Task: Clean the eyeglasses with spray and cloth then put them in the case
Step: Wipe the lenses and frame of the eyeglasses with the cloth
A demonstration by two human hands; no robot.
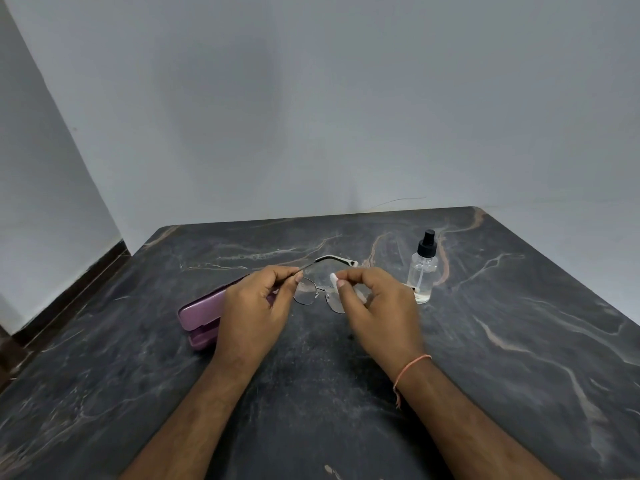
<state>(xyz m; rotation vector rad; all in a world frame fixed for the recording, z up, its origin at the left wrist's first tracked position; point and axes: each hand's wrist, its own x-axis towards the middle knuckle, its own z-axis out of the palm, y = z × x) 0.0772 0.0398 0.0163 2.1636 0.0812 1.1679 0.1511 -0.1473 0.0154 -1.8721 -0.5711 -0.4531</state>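
Observation:
Thin-framed eyeglasses (pixel 306 292) hang just above the dark marble table (pixel 346 393). My left hand (pixel 254 313) pinches one temple arm near its hinge, and that arm sticks out toward the back right. My right hand (pixel 377 306) pinches a small white cloth (pixel 334 279) against the right lens. A purple glasses case (pixel 201 315) lies partly open on the table, half hidden behind my left hand. A clear spray bottle (pixel 423 271) with a black nozzle stands upright just right of my right hand.
The table sits against a pale wall at the back. Its left edge drops off beside a dark skirting board (pixel 69 292). An orange thread bracelet (pixel 410 368) circles my right wrist.

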